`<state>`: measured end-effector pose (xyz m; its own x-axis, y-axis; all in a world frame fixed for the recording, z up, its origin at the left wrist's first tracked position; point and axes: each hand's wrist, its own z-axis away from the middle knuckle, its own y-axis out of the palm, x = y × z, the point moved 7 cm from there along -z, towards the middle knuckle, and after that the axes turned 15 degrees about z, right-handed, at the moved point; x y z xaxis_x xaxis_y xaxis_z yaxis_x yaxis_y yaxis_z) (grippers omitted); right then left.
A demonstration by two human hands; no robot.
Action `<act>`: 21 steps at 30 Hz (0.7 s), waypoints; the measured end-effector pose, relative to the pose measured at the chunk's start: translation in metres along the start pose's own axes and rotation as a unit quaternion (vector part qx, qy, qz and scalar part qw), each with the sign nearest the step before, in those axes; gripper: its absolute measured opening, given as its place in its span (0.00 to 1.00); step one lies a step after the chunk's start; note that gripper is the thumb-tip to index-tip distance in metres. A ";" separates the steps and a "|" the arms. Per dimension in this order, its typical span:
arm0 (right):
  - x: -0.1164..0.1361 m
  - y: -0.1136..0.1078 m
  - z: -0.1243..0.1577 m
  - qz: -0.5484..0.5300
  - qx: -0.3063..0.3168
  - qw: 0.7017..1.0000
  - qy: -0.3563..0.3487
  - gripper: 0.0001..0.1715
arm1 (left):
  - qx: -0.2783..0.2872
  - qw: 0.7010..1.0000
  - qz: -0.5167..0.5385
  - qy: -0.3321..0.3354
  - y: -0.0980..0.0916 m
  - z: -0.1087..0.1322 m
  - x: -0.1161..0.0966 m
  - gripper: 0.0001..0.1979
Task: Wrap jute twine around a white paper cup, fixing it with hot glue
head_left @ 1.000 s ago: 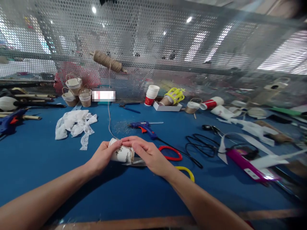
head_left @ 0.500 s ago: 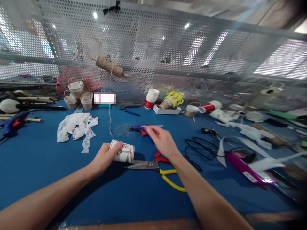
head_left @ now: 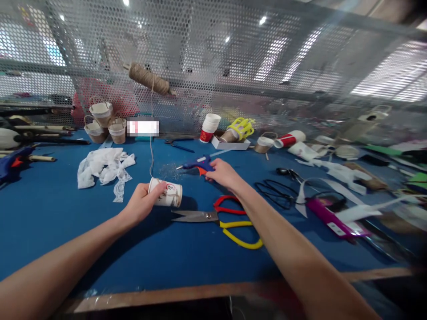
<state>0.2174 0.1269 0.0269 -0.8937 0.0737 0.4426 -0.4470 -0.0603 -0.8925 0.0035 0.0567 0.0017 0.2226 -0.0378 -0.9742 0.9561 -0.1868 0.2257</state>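
My left hand (head_left: 142, 201) is closed around a white printed paper cup (head_left: 172, 195), which lies on its side just above the table. A strand of twine (head_left: 152, 153) runs down to the cup from a twine spool (head_left: 148, 79) on the mesh panel. My right hand (head_left: 224, 173) grips the handle of a blue glue gun (head_left: 200, 163) with an orange trigger; its nozzle points left. Below the glue gun, large scissors (head_left: 208, 216) with one red and one yellow handle lie with their blades slightly apart, partly behind my right forearm.
Crumpled white lace (head_left: 103, 166) lies at the left. Twine-wrapped cups (head_left: 102, 114) are stacked behind it. Stacked paper cups (head_left: 210, 126), pliers (head_left: 180, 146) and a white box (head_left: 230, 144) stand along the back. A black cable (head_left: 275, 193) and a purple device (head_left: 333, 218) lie right.
My right hand has closed on the glue gun's handle and tilted it up off the table. The cup stays in my left hand. The whole view has shifted slightly.
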 end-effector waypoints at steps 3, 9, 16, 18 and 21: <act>0.008 -0.018 0.026 -0.096 0.004 0.994 -0.046 0.16 | -0.013 1.000 -0.002 -0.008 -0.005 -0.003 0.000 0.20; 0.029 -0.019 0.073 -0.215 0.091 0.959 -0.163 0.11 | -0.037 0.996 0.050 -0.058 -0.009 -0.006 0.010 0.18; 0.029 -0.012 0.091 -0.126 0.055 0.981 -0.138 0.11 | -0.061 0.991 0.096 -0.077 -0.013 -0.014 0.019 0.15; 0.028 -0.010 0.092 -0.102 0.056 0.983 -0.139 0.12 | -0.063 0.989 0.110 -0.079 -0.014 -0.015 0.021 0.15; 0.026 -0.009 0.092 -0.076 0.060 0.985 -0.143 0.14 | -0.067 0.986 0.125 -0.087 -0.014 -0.015 0.023 0.15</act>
<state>0.1942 0.0378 0.0542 -0.7826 -0.1922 0.5921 -0.5624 -0.1894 -0.8049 -0.0017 0.0727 -0.0241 0.4295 -0.2352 -0.8719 0.8948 -0.0191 0.4460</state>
